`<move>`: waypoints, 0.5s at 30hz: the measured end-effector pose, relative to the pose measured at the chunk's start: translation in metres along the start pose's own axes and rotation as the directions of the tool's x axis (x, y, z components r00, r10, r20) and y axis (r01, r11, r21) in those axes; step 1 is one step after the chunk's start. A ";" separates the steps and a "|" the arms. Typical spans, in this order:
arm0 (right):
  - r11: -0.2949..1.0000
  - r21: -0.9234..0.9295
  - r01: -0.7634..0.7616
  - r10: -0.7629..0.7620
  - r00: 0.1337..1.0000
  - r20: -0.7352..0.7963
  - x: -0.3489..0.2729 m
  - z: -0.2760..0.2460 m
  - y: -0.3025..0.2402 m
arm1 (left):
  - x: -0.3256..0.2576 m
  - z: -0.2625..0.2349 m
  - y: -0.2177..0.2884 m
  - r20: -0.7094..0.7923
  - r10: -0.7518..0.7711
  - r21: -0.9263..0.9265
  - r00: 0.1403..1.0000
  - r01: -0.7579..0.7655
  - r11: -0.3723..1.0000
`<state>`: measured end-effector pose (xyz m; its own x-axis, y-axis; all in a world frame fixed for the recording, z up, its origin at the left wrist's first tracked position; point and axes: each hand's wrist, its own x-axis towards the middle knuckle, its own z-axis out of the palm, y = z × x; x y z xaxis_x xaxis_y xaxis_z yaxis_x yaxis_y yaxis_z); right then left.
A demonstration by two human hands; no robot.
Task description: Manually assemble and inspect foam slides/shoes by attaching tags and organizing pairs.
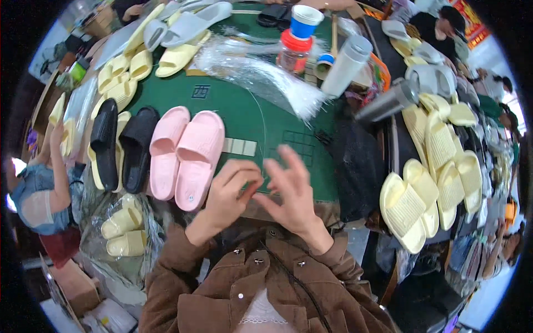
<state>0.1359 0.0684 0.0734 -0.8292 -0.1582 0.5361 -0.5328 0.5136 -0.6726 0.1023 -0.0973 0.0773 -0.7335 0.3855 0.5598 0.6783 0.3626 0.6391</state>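
Note:
My left hand (pixel 233 186) is raised over the near edge of the green table, its fingers curled toward the thumb. Whatever it may pinch is too small to make out. Close beside it, my right hand (pixel 291 194) has its fingers spread and slightly blurred. A thin clear strand (pixel 263 119) curves down toward the fingers of both hands; I cannot tell which one touches it. Left of my left hand lies a pair of pink slippers (pixel 189 155), side by side, toes away from me. Beyond the hands is a bundle of thin clear plastic strands (pixel 261 69).
Black slippers (pixel 139 147) lie left of the pink pair, over cream ones. A red-lidded jar (pixel 293 53), a blue-and-white cup (pixel 306 22) and a pale bottle (pixel 348 64) stand at the back. Cream slippers (pixel 408 211) are piled right. Co-workers sit around.

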 end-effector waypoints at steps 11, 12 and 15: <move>0.964 0.245 -0.101 0.120 0.991 -0.065 -0.045 -0.013 -0.007 | -0.023 0.020 0.047 0.030 -0.122 -0.134 0.992 0.125 0.983; 0.956 0.268 -0.117 0.141 0.988 -0.070 -0.052 -0.013 -0.004 | -0.024 0.024 0.048 0.033 -0.099 -0.147 0.995 0.103 0.984; 0.939 0.307 -0.152 0.185 0.979 -0.081 -0.071 -0.027 0.001 | -0.033 0.033 0.041 -0.012 -0.142 -0.350 0.990 0.129 0.928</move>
<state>0.1987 0.1027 0.0490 -0.8971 0.0088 0.4417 -0.4260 0.2473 -0.8703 0.1558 -0.0674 0.0678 -0.8229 0.3199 0.4695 0.5196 0.0894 0.8497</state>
